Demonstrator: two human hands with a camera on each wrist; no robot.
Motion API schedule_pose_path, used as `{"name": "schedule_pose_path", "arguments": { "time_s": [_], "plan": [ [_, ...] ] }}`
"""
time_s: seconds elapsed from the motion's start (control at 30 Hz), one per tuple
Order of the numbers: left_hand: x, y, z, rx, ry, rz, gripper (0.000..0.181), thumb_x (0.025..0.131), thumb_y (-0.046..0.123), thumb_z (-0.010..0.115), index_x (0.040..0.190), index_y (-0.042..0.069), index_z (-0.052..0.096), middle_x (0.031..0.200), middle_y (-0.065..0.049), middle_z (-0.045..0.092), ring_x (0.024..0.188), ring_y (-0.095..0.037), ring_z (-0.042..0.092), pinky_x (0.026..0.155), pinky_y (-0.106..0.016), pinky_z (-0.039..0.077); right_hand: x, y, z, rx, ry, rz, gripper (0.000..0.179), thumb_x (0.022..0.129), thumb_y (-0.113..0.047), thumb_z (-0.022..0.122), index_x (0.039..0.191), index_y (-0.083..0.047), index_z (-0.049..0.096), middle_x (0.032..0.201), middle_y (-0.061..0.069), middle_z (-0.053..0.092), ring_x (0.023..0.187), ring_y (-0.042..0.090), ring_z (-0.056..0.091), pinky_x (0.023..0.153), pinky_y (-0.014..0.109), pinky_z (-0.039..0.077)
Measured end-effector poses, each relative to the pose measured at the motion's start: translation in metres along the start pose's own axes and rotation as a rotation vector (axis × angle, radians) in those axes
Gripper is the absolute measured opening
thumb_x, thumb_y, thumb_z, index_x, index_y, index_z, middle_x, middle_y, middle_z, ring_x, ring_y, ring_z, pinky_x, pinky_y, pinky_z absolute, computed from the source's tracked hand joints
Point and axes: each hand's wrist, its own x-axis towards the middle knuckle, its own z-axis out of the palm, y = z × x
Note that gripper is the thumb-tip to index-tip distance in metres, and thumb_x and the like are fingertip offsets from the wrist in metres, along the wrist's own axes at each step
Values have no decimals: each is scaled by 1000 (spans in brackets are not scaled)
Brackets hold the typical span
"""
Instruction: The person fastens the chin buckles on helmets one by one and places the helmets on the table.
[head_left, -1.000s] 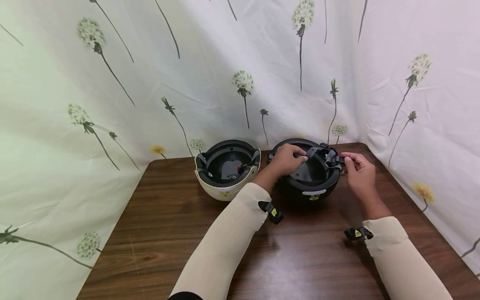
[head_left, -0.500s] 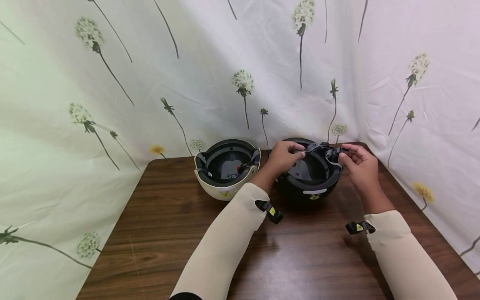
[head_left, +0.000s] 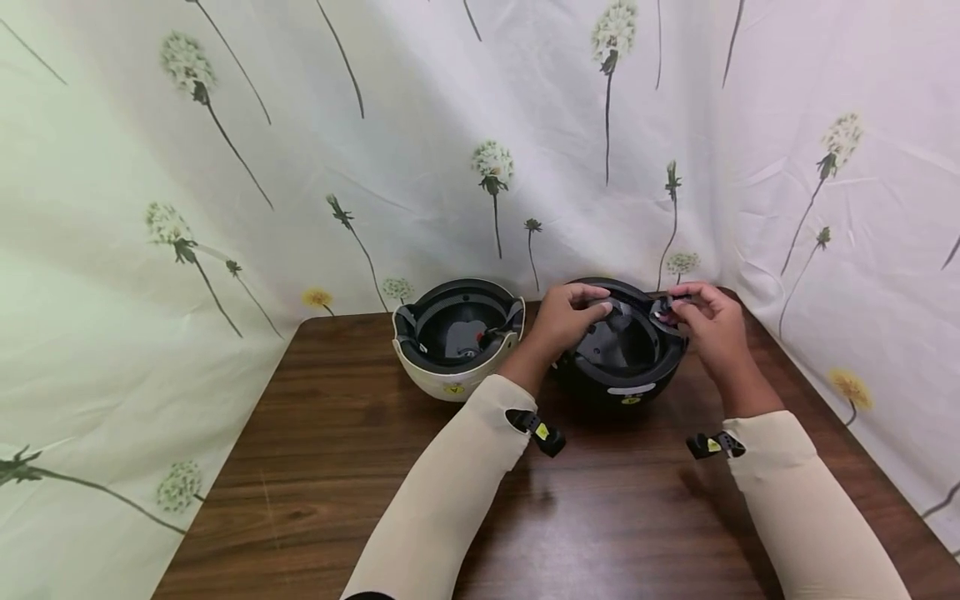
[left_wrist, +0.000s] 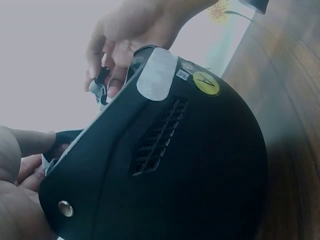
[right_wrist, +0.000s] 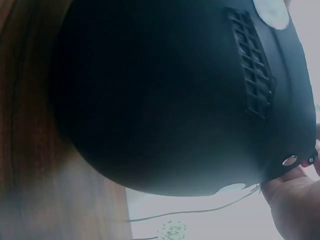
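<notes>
Head view: one black, round, hard-shell helmet (head_left: 600,393) is sitting upturned on one brown wood-grain desk (head_left: 352,475). Hands, two: left hand (head_left: 562,321) is pinching a dark strap (left_wrist: 67,136) on the helmet's left; right hand (head_left: 716,327), opposite, is pinching a black plastic buckle (left_wrist: 103,74) on a grey strap (left_wrist: 98,91). Helmets, two: one cream helmet (head_left: 422,375) is resting further left.

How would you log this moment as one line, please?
left hand: pinches strap | right hand: pinches buckle | black helmet: upturned on table | cream helmet: upturned, left of it
</notes>
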Motion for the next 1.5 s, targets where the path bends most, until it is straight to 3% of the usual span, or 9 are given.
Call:
{"name": "schedule_pose_path", "arguments": {
  "time_s": [0.13, 0.27, 0.47, 0.57, 0.7, 0.97, 1.27, 1.37, 1.5],
  "plan": [
    [-1, -2, 1, -30, 36, -7, 24, 102, 17, 79, 124, 9, 82, 125, -8, 80, 105, -16, 72, 86, -28, 56, 4, -1, 1, -95, -26, 13, 15, 102, -4, 73, 108, 9, 68, 102, -10, 73, 80, 4, 70, 71, 16, 60],
    [-1, -3, 1, -47, 56, -19, 24, 101, 17, 80, 124, 10, 83, 129, -7, 80, 114, -20, 74, 95, -34, 59, 7, -2, 1, -251, -93, 11, 13, 104, -3, 69, 108, 10, 69, 106, -12, 73, 85, -2, 68, 72, 16, 59],
    [0, -2, 0, -92, 61, -49, 24, 100, 18, 82, 124, 14, 84, 130, -5, 81, 122, -20, 72, 106, -41, 57, 14, -4, 1, -448, -223, -5, 18, 108, -8, 65, 116, 3, 77, 116, 16, 77, 89, -3, 66, 76, 14, 55],
    [1, -3, -2, -134, 62, -63, 24, 99, 18, 83, 123, 16, 84, 130, -5, 81, 122, -20, 73, 108, -43, 57, 18, -4, 4, -489, -284, -5, 23, 110, -13, 65, 122, 3, 76, 119, 24, 75, 91, -2, 64, 79, 13, 52],
    [2, -6, -4, -178, 53, -67, 24, 99, 18, 83, 122, 17, 84, 130, -4, 81, 119, -18, 73, 105, -41, 59, 22, -4, 8, -531, -324, -3, 27, 110, -17, 66, 129, 2, 73, 117, 19, 72, 89, -1, 61, 78, 16, 50],
    [4, -5, -5, -256, 10, -45, 25, 98, 18, 84, 123, 15, 84, 129, -7, 81, 113, -14, 73, 98, -32, 58, 27, -10, 8, -612, -433, -23, 47, 96, -19, 86, 137, -3, 69, 103, 11, 64, 96, 14, 55, 86, 21, 41],
    [3, -7, -10, -343, -66, -39, 31, 100, 15, 81, 131, 8, 79, 134, -11, 78, 112, -11, 70, 93, -24, 57, 30, -10, 10, -711, -438, -10, 42, 99, -23, 84, 135, -5, 73, 99, 9, 66, 100, 23, 56, 90, 29, 43],
    [2, -8, -11, -299, -51, -24, 34, 101, 14, 79, 133, 3, 76, 133, -13, 78, 116, -16, 72, 97, -27, 57, 29, -9, 10, -711, -432, -12, 40, 99, -23, 83, 133, -4, 73, 99, 9, 66, 101, 24, 56, 90, 29, 43],
    [1, -5, -11, -54, -10, 45, 40, 102, 20, 79, 137, 3, 72, 131, -11, 79, 126, -24, 72, 106, -38, 58, 28, -11, 10, -718, -425, -25, 38, 98, -24, 85, 128, -5, 73, 100, 10, 66, 102, 24, 56, 90, 27, 42]
  ]
}}
